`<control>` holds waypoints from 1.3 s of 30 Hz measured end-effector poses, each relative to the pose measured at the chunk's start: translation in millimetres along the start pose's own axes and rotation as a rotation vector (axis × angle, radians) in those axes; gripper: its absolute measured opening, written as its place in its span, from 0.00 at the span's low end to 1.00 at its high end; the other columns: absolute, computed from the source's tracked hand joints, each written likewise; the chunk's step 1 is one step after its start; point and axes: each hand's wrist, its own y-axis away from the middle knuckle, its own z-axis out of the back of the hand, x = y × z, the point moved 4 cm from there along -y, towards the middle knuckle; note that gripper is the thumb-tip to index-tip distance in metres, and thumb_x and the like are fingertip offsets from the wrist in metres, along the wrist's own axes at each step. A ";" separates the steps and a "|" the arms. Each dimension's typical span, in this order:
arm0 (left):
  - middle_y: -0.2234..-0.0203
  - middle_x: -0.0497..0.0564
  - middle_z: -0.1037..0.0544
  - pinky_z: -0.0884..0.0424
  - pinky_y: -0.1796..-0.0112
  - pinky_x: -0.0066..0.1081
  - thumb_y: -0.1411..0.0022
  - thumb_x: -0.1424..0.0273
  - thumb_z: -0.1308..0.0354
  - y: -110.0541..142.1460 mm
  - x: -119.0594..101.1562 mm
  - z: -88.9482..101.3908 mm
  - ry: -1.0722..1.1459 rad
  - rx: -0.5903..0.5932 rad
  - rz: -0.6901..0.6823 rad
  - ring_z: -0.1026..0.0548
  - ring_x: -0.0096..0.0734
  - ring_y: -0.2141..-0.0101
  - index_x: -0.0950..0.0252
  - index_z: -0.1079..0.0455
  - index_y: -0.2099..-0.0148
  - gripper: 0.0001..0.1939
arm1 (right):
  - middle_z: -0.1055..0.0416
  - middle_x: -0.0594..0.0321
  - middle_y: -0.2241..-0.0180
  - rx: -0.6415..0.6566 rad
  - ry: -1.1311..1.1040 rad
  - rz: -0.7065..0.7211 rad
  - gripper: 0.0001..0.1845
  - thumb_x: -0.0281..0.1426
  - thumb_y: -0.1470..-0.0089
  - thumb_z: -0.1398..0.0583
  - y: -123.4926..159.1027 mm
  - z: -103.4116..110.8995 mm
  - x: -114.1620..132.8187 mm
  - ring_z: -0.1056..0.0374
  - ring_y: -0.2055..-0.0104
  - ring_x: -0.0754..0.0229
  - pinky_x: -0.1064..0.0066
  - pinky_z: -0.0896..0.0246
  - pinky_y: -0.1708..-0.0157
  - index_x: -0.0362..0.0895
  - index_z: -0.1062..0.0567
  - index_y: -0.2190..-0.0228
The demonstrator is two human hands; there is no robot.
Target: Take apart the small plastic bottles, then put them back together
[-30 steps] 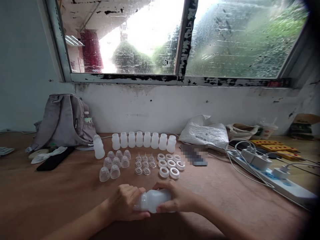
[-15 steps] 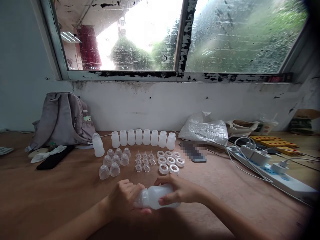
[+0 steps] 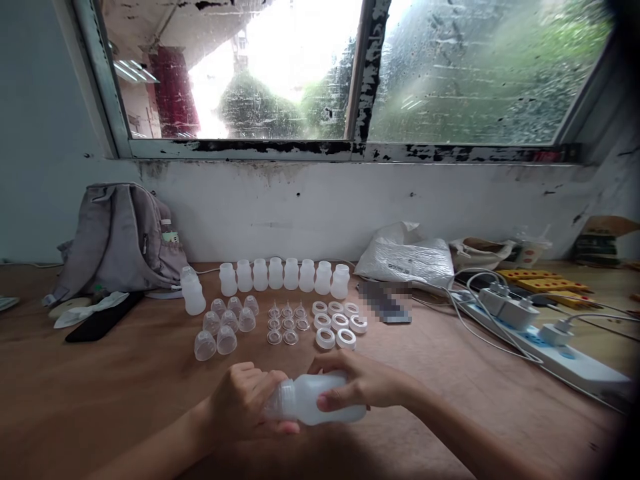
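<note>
A frosted baby bottle [image 3: 311, 399] lies on its side between my hands, low over the table. My right hand [image 3: 345, 387] wraps round its body, thumb on the near side. My left hand [image 3: 253, 400] is closed over the clear cap and collar end [image 3: 280, 400], which its fingers partly hide. Ahead lie white collar rings [image 3: 340, 321], clear teats [image 3: 275, 324] and clear dome caps [image 3: 227, 339], each kind in its own group. Behind them, frosted bottle bodies [image 3: 275, 274] stand in a row. One capped bottle [image 3: 193, 293] stands apart at the left.
A grey backpack [image 3: 120, 240] and a black phone-like slab [image 3: 103, 319] are at the left. A silver padded bag [image 3: 407, 257] rests against the wall. On the right, a white power strip [image 3: 575, 360] with chargers and cables runs along the table [image 3: 450, 360].
My hands keep hold of the same bottle, which has tilted slightly, its base end a little lower. The camera view has shifted slightly.
</note>
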 end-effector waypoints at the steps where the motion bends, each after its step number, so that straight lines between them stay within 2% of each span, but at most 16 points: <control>1: 0.84 0.45 0.31 0.45 0.82 0.28 0.44 0.49 0.58 2.4 2.9 2.0 -0.001 -0.005 -0.006 0.35 0.24 0.86 0.66 0.37 0.66 0.24 | 0.34 0.64 0.69 0.000 -0.005 0.000 0.24 0.43 0.61 0.39 1.6 2.5 -1.8 0.40 0.75 0.67 0.83 0.50 0.87 0.45 0.31 0.62; 3: 0.85 0.44 0.32 0.43 0.82 0.26 0.44 0.50 0.57 12.4 15.6 9.2 -0.023 -0.040 0.026 0.35 0.24 0.86 0.66 0.37 0.67 0.22 | 0.34 0.64 0.69 -0.030 -0.024 -0.029 0.23 0.43 0.61 0.39 7.5 13.1 -9.3 0.39 0.76 0.67 0.82 0.51 0.87 0.44 0.30 0.63; 5: 0.87 0.43 0.33 0.42 0.83 0.24 0.43 0.55 0.54 26.8 36.2 19.5 -0.086 -0.096 0.147 0.34 0.23 0.86 0.65 0.38 0.68 0.17 | 0.33 0.63 0.69 -0.125 -0.061 -0.098 0.22 0.44 0.59 0.41 16.0 30.2 -20.0 0.39 0.76 0.67 0.82 0.51 0.86 0.44 0.30 0.63; 7: 0.87 0.43 0.33 0.41 0.83 0.22 0.43 0.58 0.51 38.2 53.7 26.3 -0.140 -0.061 0.232 0.34 0.23 0.86 0.66 0.39 0.66 0.15 | 0.34 0.62 0.69 -0.234 -0.101 -0.160 0.22 0.45 0.56 0.43 23.1 46.7 -28.2 0.38 0.75 0.66 0.80 0.50 0.86 0.45 0.31 0.62; 10: 0.83 0.44 0.32 0.38 0.81 0.23 0.44 0.55 0.51 36.9 63.6 30.5 -0.192 0.030 0.224 0.31 0.25 0.83 0.67 0.43 0.58 0.20 | 0.34 0.62 0.68 -0.305 -0.087 -0.093 0.22 0.46 0.58 0.42 21.8 56.9 -24.9 0.38 0.74 0.64 0.80 0.51 0.86 0.46 0.30 0.63; 13: 0.80 0.45 0.31 0.37 0.80 0.24 0.44 0.52 0.54 19.1 68.3 33.2 -0.221 0.083 0.295 0.30 0.28 0.80 0.68 0.49 0.54 0.25 | 0.34 0.62 0.69 -0.316 -0.081 -0.008 0.22 0.46 0.57 0.42 10.2 51.4 -17.3 0.38 0.74 0.65 0.80 0.52 0.87 0.45 0.31 0.63; 18: 0.74 0.50 0.30 0.37 0.79 0.26 0.37 0.63 0.63 -9.0 76.7 39.8 -0.223 0.192 0.334 0.31 0.29 0.77 0.66 0.48 0.57 0.13 | 0.37 0.63 0.71 -0.401 -0.131 0.014 0.22 0.47 0.56 0.43 -3.8 42.2 -30.0 0.39 0.76 0.66 0.82 0.52 0.89 0.44 0.33 0.64; 22: 0.68 0.51 0.31 0.35 0.70 0.29 0.39 0.61 0.57 -19.7 80.1 39.2 -0.208 0.312 0.247 0.31 0.32 0.68 0.64 0.43 0.57 0.13 | 0.38 0.64 0.73 -0.439 -0.125 -0.007 0.21 0.47 0.55 0.44 -7.3 43.1 -45.5 0.39 0.77 0.66 0.82 0.52 0.90 0.44 0.33 0.65; 25: 0.67 0.51 0.31 0.36 0.65 0.31 0.41 0.60 0.53 -21.4 84.1 32.2 -0.231 0.370 0.214 0.33 0.34 0.64 0.63 0.39 0.58 0.14 | 0.37 0.64 0.73 -0.463 -0.121 -0.021 0.22 0.47 0.55 0.44 -8.0 44.9 -49.1 0.39 0.78 0.66 0.81 0.53 0.90 0.44 0.34 0.65; 33: 0.69 0.51 0.31 0.40 0.63 0.34 0.45 0.60 0.49 -13.8 93.7 13.8 -0.308 0.429 0.236 0.34 0.36 0.65 0.63 0.34 0.62 0.13 | 0.37 0.64 0.74 -0.451 -0.122 -0.013 0.23 0.47 0.56 0.43 -10.5 39.0 -50.6 0.39 0.79 0.67 0.82 0.51 0.90 0.44 0.33 0.63; 39: 0.68 0.52 0.30 0.43 0.61 0.37 0.45 0.60 0.49 -5.9 99.1 10.4 -0.344 0.427 0.257 0.34 0.37 0.64 0.62 0.35 0.57 0.15 | 0.36 0.65 0.75 -0.412 -0.121 -0.018 0.23 0.47 0.56 0.43 -13.7 32.6 -52.1 0.39 0.79 0.67 0.82 0.52 0.90 0.44 0.34 0.64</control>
